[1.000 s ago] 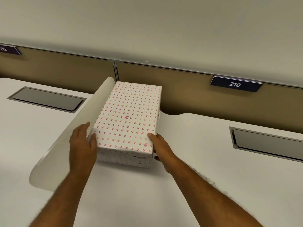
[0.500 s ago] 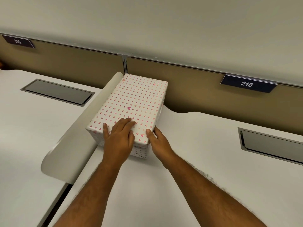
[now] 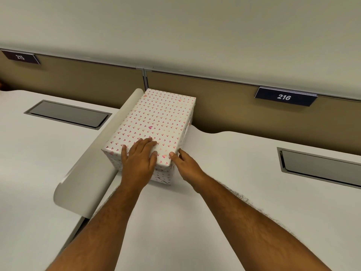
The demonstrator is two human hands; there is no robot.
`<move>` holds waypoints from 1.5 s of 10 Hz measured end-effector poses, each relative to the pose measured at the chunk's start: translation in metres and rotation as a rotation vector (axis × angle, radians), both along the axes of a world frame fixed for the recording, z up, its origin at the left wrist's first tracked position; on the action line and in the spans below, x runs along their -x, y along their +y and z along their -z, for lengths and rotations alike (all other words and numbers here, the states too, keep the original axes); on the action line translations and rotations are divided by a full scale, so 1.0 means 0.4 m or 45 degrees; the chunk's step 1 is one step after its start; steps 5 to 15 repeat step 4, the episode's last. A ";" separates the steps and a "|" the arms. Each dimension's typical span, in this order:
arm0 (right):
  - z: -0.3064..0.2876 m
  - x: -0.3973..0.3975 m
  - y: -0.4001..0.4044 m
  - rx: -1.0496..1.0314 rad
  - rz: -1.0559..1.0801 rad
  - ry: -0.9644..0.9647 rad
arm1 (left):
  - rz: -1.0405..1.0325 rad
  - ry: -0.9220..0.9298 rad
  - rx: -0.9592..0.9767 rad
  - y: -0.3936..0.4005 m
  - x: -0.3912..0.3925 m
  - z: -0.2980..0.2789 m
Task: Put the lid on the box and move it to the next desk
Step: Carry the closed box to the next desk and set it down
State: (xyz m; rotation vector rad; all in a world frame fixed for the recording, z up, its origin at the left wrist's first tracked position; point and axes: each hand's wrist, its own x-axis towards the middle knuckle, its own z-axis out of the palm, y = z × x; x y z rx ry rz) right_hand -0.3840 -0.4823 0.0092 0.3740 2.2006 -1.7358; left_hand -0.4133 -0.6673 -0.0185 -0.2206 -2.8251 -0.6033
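The box [image 3: 156, 118] is white with small pink hearts, and its lid is on. It stands on the right desk [image 3: 234, 192], close against the curved white divider [image 3: 88, 169] between the two desks. My left hand [image 3: 138, 161] lies flat on the lid at its near end, fingers spread and the wrist over the front face. My right hand [image 3: 187, 167] is at the near right corner, with the thumb on the lid's edge and the fingers along the right side.
The left desk [image 3: 39, 163] lies beyond the divider and has a grey cable hatch [image 3: 68, 114]. Another hatch [image 3: 320, 167] is on the right desk. A brown partition [image 3: 224, 106] with labels 215 [image 3: 20, 57] and 216 [image 3: 284, 97] closes off the back.
My left hand left the box's left side and came to lie flat on the lid. My right hand stayed at the near right corner. The box has barely moved.
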 end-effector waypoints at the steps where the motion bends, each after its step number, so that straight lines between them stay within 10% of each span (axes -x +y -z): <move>1: -0.006 -0.071 0.033 -0.086 0.033 -0.004 | -0.048 -0.119 0.107 0.034 -0.009 -0.036; 15: 0.041 -0.247 0.182 -0.166 0.230 0.010 | -0.081 -0.168 -0.015 0.168 -0.142 -0.115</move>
